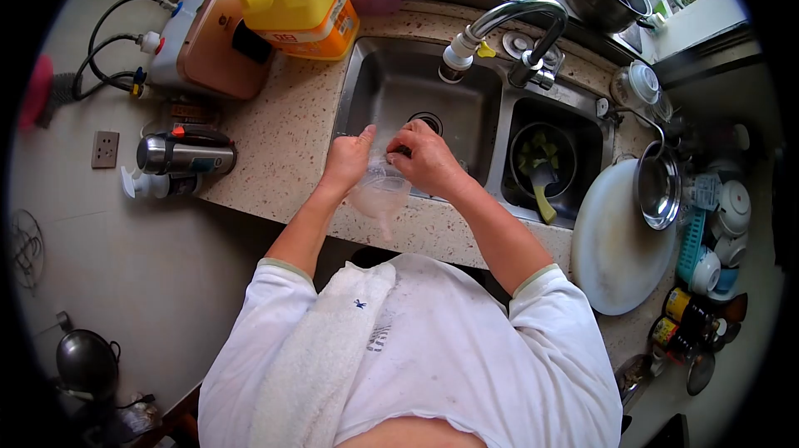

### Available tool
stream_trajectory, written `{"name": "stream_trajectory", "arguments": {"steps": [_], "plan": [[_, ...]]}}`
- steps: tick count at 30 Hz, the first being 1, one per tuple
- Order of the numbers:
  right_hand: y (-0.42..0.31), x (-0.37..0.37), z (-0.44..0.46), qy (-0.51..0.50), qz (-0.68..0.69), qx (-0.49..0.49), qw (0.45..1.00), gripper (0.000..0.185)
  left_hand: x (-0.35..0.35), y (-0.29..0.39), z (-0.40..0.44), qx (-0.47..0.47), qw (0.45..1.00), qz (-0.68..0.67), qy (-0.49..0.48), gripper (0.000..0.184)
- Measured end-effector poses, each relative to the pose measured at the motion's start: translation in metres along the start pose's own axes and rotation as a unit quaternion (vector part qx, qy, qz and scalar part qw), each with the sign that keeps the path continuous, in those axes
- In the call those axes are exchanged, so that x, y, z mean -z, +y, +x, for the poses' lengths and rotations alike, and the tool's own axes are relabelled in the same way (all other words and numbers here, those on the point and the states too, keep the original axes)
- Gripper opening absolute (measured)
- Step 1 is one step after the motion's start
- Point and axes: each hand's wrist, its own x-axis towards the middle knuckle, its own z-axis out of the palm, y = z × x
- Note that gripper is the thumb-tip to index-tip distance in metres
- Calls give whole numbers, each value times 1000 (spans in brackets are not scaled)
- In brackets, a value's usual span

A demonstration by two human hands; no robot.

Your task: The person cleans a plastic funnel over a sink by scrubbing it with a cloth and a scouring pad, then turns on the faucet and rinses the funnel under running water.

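Note:
Both of my hands are over the front edge of the large sink basin (399, 73). My left hand (351, 158) is closed on the rim of a clear plastic funnel (383, 196), its thumb pointing up. The funnel hangs over the counter's front edge with its narrow end toward me. Just to the right, my right hand (426, 161) is closed near the funnel's upper rim, fingertips pinched together. Something small and dark shows at these fingertips, too hidden to name. The drain lies just beyond my right hand.
A chrome faucet (553, 23) arches over the basin. In the smaller basin sits a pot (571, 156) with green pieces and a green-handled tool. A yellow jug (312, 19) stands at the back left, a steel flask (187, 152) at the left, a round white board (620, 240) at the right.

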Motion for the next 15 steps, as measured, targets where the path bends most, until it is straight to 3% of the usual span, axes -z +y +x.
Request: {"name": "stream_trajectory", "arguments": {"steps": [1, 5, 8, 14, 15], "plan": [[-5, -7, 2, 12, -39, 30, 999, 13, -1, 5, -2, 8, 1000, -14, 0, 61], [6, -5, 4, -70, -31, -132, 988, 12, -6, 3, -5, 13, 1000, 5, 14, 60], [20, -21, -2, -32, -93, -101, 990, 10, -10, 3, -7, 20, 999, 10, 47, 60], [21, -18, 6, 51, -119, 50, 990, 7, -9, 0, -2, -15, 995, 29, 97, 59], [34, -23, -2, 34, -134, 31, 990, 8, -7, 1, 1, -24, 994, 34, 105, 60]]}}
